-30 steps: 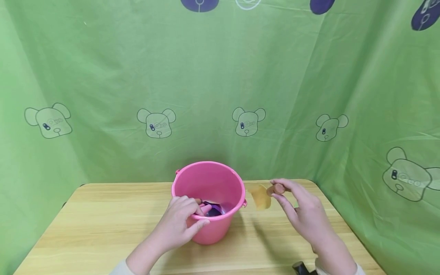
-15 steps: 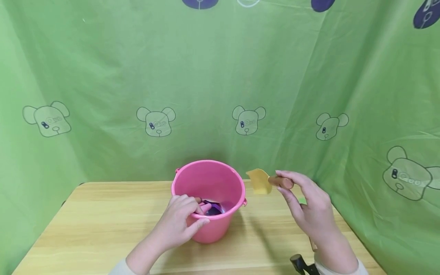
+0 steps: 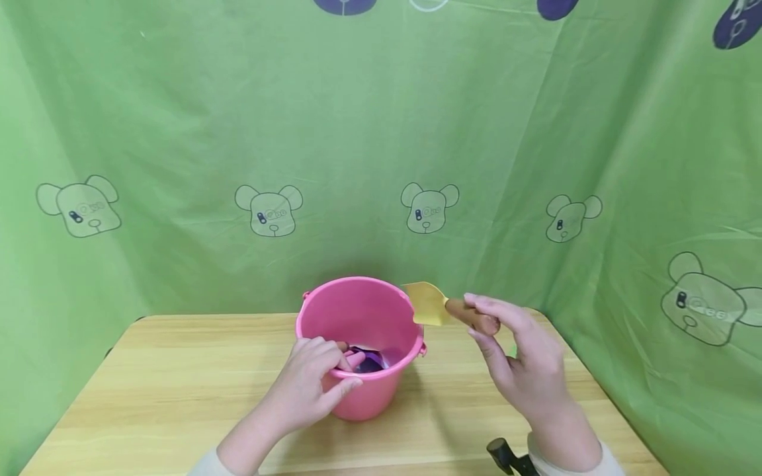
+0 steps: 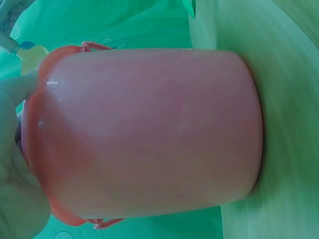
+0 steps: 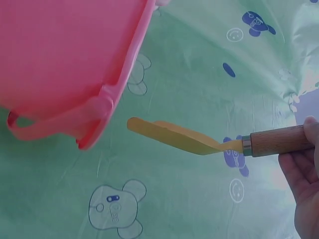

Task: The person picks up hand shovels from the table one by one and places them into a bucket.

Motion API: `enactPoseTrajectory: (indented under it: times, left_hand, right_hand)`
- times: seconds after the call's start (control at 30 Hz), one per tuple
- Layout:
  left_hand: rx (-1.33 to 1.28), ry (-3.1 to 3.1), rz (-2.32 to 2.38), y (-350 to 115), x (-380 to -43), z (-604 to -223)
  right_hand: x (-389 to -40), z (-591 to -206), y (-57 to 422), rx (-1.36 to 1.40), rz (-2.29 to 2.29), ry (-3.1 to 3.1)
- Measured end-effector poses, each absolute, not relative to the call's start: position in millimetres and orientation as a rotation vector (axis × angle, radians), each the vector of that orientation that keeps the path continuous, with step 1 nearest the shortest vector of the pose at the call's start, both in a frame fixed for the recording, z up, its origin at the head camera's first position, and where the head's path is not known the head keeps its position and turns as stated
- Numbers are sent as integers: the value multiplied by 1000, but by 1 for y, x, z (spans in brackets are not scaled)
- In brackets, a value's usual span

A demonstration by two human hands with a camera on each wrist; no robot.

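Note:
A pink bucket stands upright on the table. My left hand grips its near rim, fingers inside and thumb outside; the left wrist view shows the bucket's side wall with the thumb over the rim. My right hand holds a small yellow trowel by its wooden handle, between thumb and fingers. In the head view its blade overlaps the bucket's right rim; in the right wrist view a gap separates blade and rim. Within the bucket lie a purple and dark thing and a pink rod.
A black tool lies at the table's front right, partly hidden by my right wrist. Behind the right hand shows a bit of something green. Green printed cloth closes off the wooden table at the back and sides.
My right hand first lifted the trowel up and to the right, then brought it left, so its blade now overlaps the bucket's rim. The left hand and bucket stay put.

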State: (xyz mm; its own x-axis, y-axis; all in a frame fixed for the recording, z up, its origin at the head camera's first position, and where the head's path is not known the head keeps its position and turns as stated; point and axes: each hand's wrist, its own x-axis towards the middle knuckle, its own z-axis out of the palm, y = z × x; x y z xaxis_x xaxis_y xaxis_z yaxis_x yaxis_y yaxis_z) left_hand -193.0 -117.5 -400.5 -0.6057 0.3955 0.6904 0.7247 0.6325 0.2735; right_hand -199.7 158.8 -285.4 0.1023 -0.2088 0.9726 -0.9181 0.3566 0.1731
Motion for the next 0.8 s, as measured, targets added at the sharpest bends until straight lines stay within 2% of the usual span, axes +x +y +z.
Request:
enactPoseTrajectory:
  times: [0.4,0.8]
  left_hand:
    - [-859,-2275,-735,-117,-194,-402]
    - [-838,-2309,-750,-116,-191,-399]
  right_hand:
    - [-205,-293,145,1224,737,-1481]
    - [-225,-321,139,1231,704,-1688]
